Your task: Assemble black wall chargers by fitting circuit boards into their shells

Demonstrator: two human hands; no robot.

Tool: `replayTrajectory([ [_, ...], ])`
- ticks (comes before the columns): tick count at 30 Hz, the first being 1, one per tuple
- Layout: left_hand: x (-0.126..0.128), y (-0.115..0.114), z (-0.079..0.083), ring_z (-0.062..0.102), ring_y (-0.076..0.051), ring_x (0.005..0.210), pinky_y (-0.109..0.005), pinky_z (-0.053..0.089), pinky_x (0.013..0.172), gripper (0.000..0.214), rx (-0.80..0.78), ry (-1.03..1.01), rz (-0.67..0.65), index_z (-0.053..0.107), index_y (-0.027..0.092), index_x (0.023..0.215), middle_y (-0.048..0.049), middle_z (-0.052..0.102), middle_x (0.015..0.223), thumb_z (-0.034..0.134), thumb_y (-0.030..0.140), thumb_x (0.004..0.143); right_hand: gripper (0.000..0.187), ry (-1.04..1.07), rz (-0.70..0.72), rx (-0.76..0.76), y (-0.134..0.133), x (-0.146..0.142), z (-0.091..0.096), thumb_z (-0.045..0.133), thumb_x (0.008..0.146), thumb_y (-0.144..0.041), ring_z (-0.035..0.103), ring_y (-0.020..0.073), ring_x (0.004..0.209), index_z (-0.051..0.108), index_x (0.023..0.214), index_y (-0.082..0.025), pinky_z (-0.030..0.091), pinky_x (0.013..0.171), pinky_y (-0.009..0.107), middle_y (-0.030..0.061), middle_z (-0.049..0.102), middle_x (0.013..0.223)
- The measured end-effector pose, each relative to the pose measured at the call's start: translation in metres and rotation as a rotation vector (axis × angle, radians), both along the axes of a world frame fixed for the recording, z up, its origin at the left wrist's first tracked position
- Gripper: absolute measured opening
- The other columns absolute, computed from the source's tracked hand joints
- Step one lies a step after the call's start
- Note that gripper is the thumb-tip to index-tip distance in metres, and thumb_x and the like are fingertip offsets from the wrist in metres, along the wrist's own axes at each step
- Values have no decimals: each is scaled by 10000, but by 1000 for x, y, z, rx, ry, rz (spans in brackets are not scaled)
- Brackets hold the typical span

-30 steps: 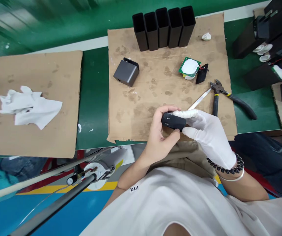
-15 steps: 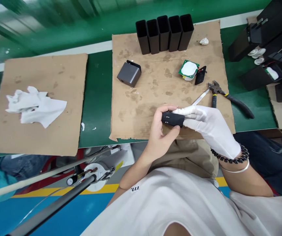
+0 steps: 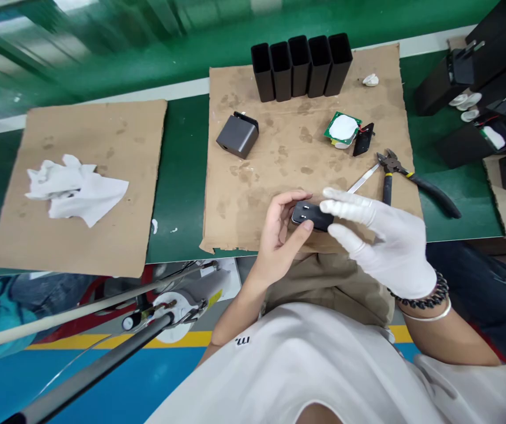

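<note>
My bare left hand [image 3: 280,238] grips a black power adapter [image 3: 319,220] between thumb and fingers, its two small metal pins facing up. At the adapter's right end is my white-gloved right hand [image 3: 380,241], fingers spread and not closed round it; whether a fingertip touches it I cannot tell. Beyond the hands, a thin metal blade [image 3: 365,178] and cutting pliers [image 3: 392,165] lie on the cardboard [image 3: 275,176]. A green circuit board [image 3: 342,128] with a white round pad is wired to a black end plate [image 3: 363,140].
Several black hollow cases [image 3: 299,68] stand in a row at the back. A dark grey adapter [image 3: 238,136] sits at the left of the cardboard, a white lump [image 3: 370,80] at back right. White cloth [image 3: 80,191] lies on another cardboard sheet. Black housings [image 3: 445,82] crowd the right side.
My right hand has opened, its fingers spreading away from the adapter. The adapter has tipped so its pin face shows more, still held in my left hand.
</note>
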State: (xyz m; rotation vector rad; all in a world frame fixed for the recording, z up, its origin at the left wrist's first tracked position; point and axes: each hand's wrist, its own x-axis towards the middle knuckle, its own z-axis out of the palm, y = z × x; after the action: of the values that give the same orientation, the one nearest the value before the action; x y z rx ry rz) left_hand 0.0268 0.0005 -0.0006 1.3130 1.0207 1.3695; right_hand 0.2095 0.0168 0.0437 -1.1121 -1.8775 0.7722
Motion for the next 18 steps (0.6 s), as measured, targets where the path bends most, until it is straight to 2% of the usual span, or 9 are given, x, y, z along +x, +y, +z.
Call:
replayTrajectory([
  [4, -4, 3, -2, 654, -232, 1264, -401, 522, 1110, 212, 122, 157, 112, 693, 241, 1199, -91, 708, 1256, 639, 300, 1002, 307, -289, -13, 160, -5, -3, -7, 694, 949, -294, 771, 254, 1102, 752, 1250, -306, 638, 930, 384, 15, 734, 1328],
  [7, -9, 4, -1, 692, -244, 1217, -432, 541, 1091, 220, 252, 320, 173, 727, 239, 1184, -89, 761, 1224, 684, 259, 969, 310, -424, -20, 234, -3, -8, -9, 645, 980, -317, 794, 261, 990, 746, 1272, -289, 616, 776, 363, 36, 731, 1328],
  [14, -30, 11, 1, 744, -236, 1135, -420, 581, 1048, 270, 305, 360, 21, 748, 250, 1217, -83, 802, 1180, 713, 230, 950, 254, -636, 39, 356, 2, -22, 6, 565, 1013, -295, 765, 207, 740, 763, 1164, -240, 481, 581, 355, 44, 771, 1257],
  [18, -40, 14, 3, 733, -229, 1191, -391, 589, 1048, 315, 249, 341, -79, 726, 261, 1299, -79, 783, 1262, 658, 249, 991, 249, -718, 62, 410, 4, -24, 8, 554, 1000, -214, 760, 198, 777, 741, 1164, -232, 460, 577, 346, 45, 756, 1294],
])
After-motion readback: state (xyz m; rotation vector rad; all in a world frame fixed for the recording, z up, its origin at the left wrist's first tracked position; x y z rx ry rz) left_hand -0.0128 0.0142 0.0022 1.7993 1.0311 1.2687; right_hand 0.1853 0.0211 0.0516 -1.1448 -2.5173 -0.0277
